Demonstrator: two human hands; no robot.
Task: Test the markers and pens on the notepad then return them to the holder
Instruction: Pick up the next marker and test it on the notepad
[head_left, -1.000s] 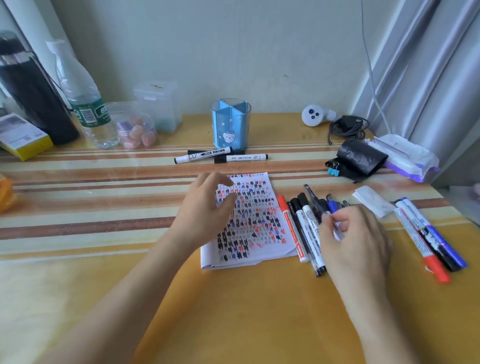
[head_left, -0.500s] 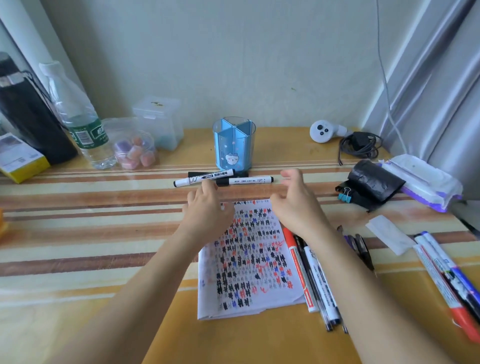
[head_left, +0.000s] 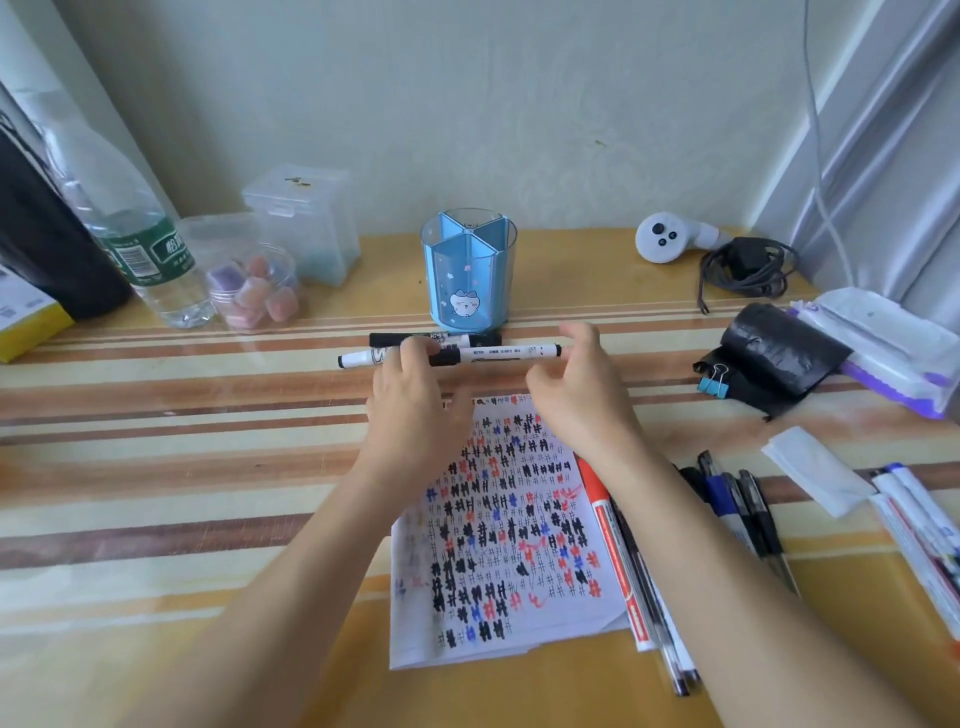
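Three markers lie in front of the blue divided holder (head_left: 468, 270): a black one (head_left: 387, 339) and two white ones, the left (head_left: 359, 358) and the right (head_left: 511, 352). My left hand (head_left: 413, 410) reaches over them, its fingertips resting where the white markers meet. My right hand (head_left: 579, 387) is at the right white marker's right end with fingers loosely curved and thumb apart from it. The markers still lie flat on the table. Below the hands lies the notepad (head_left: 498, 525), covered in black, blue and red test marks.
A red marker (head_left: 608, 525) and several pens (head_left: 737, 499) lie right of the notepad, with more markers (head_left: 917, 519) and a tissue (head_left: 815, 467) further right. A bottle (head_left: 140, 244), plastic boxes (head_left: 306, 223), a black roll (head_left: 779, 353) and a wipes pack (head_left: 883, 338) line the back.
My right hand left the pens beside the notepad and both hands moved forward to the markers in front of the holder. The view tilted up and closer.
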